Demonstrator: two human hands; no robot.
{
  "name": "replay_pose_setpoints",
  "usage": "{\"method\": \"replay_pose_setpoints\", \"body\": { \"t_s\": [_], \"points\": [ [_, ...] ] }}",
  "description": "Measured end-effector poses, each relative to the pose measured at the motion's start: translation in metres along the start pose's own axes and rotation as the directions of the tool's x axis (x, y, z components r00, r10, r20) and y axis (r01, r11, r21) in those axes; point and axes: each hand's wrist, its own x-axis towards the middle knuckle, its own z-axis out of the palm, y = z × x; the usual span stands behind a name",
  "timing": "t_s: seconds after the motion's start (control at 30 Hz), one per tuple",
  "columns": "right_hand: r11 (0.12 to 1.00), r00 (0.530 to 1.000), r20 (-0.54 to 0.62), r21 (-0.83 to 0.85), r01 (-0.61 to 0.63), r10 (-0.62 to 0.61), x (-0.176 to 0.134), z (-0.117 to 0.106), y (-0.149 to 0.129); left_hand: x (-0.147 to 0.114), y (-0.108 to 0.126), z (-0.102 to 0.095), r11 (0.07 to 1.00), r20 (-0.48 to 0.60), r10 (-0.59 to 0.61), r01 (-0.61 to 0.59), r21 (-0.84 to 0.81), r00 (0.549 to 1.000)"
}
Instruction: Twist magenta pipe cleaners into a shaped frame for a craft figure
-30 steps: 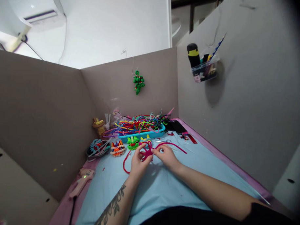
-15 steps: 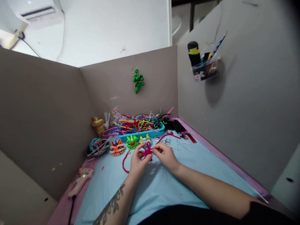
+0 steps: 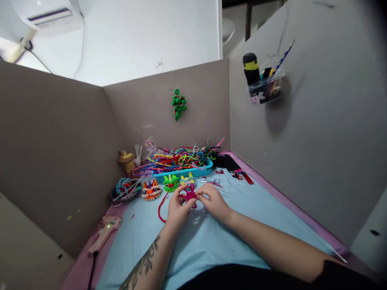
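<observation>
Both hands hold a magenta pipe-cleaner piece [image 3: 190, 194] with several loops, like a flower, above the blue cloth. My left hand [image 3: 177, 206] pinches it at the left, thumb in front. At its right edge, my right hand [image 3: 213, 202] has thumb and fingertips closed on the same piece; the exact grip point is hidden. A red pipe-cleaner strand [image 3: 159, 211] curves down on the left and passes behind my left hand. Finished pipe-cleaner figures stand just beyond: an orange one [image 3: 151, 190], a green one [image 3: 171, 183] and a yellow-and-blue one [image 3: 187, 179].
A blue tray [image 3: 169, 175] heaped with colourful pipe cleaners stands at the back. Scissors [image 3: 213, 183] lie right of it, near a dark flat object [image 3: 229, 162]. A pink glue gun [image 3: 105, 235] rests at left, below a dark bowl [image 3: 125, 197]. Grey partitions [image 3: 198, 106] enclose the table.
The red strand end that stretched out to the right beyond my right hand no longer shows there. Both hands stay in nearly the same place, still closed on the magenta piece.
</observation>
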Motion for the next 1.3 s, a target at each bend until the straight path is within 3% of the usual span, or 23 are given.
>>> {"method": "replay_pose_setpoints", "body": {
  "t_s": [0.4,0.77,1.03,1.3],
  "points": [
    [0.996,0.980,0.188,0.037,-0.078,0.070,0.002,0.002,0.002,-0.003,0.005,0.003,0.999,-0.011,0.044,-0.044,0.014,0.999],
    [0.998,0.992,0.117,-0.043,0.043,-0.038,-0.001,0.000,0.002,0.001,0.002,-0.002,0.999,-0.013,0.037,-0.037,-0.013,0.999],
    [0.986,0.989,-0.005,-0.085,0.144,-0.145,-0.002,-0.002,0.003,0.002,0.001,-0.004,1.000,0.020,0.005,-0.005,0.007,1.000],
    [0.922,0.958,0.083,-0.260,0.287,-0.275,-0.002,-0.010,-0.003,0.003,-0.002,-0.005,0.996,0.117,-0.078,0.084,-0.043,0.990]
  ]
}}
